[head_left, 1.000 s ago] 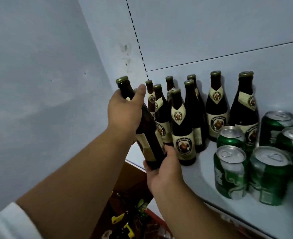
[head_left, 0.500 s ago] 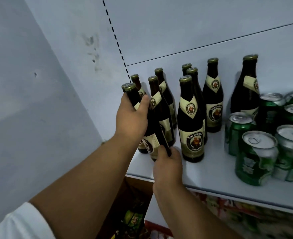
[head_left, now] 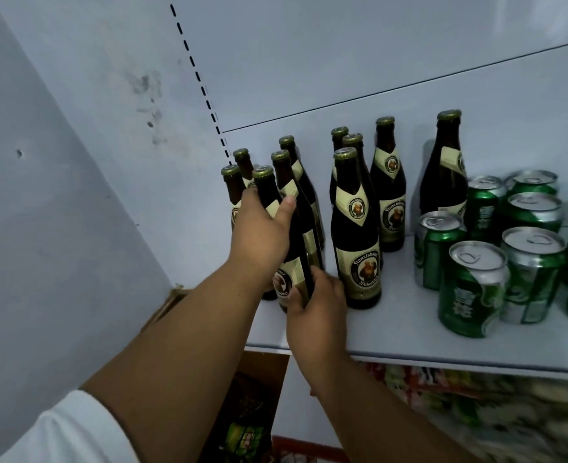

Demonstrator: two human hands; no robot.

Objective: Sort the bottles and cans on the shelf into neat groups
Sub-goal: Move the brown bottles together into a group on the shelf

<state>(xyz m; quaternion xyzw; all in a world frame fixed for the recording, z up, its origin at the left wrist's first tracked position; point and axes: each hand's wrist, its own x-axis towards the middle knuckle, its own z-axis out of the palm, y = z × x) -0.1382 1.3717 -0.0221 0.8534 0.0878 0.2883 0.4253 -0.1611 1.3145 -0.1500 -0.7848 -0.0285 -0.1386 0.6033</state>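
Note:
Several dark brown beer bottles with cream labels stand at the left end of a white shelf (head_left: 409, 332). My left hand (head_left: 261, 235) grips the shoulder of one brown bottle (head_left: 292, 272) at the front left of the cluster, thumb across its neck label. My right hand (head_left: 316, 305) holds the same bottle low down at its base. Its bottom is hidden behind my right hand. Another front bottle (head_left: 356, 235) stands just to the right. Several green cans (head_left: 469, 292) stand grouped on the shelf's right side.
A lone brown bottle (head_left: 444, 168) stands behind the cans. The side wall closes the shelf on the left. Below the shelf edge lie a cardboard box (head_left: 259, 396) and colourful packaged goods (head_left: 476, 406).
The held bottle went from tilted and off the shelf's left edge to upright among the left bottles. Both hands stayed on it. The camera came closer.

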